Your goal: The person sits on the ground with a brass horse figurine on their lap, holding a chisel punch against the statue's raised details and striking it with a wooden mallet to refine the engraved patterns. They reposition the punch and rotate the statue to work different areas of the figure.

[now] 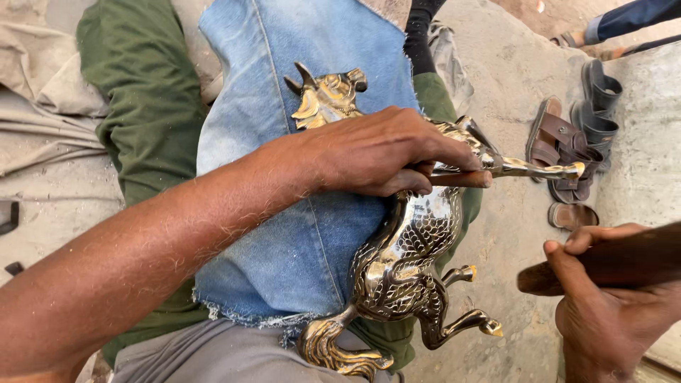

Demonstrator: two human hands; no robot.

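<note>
1. One brass horse point(404, 262), centre frame, lying on a denim cloth point(298, 106) across the lap; shiny, scale-patterned body.
2. Left hand point(376, 152) closed around a thin tool point(461, 179) pressed on the horse.
3. Right hand point(603, 312), lower right, gripping one wooden handle point(603, 262).
4. Several sandals point(574, 142), upper right.

There is one camera, worn on the person's head. It looks almost straight down at the lap and sits very close to it. The left hand point(383, 152) fills the middle, the right hand point(603, 305) is at the bottom right edge, and sandals point(567, 149) lie farther off
</note>
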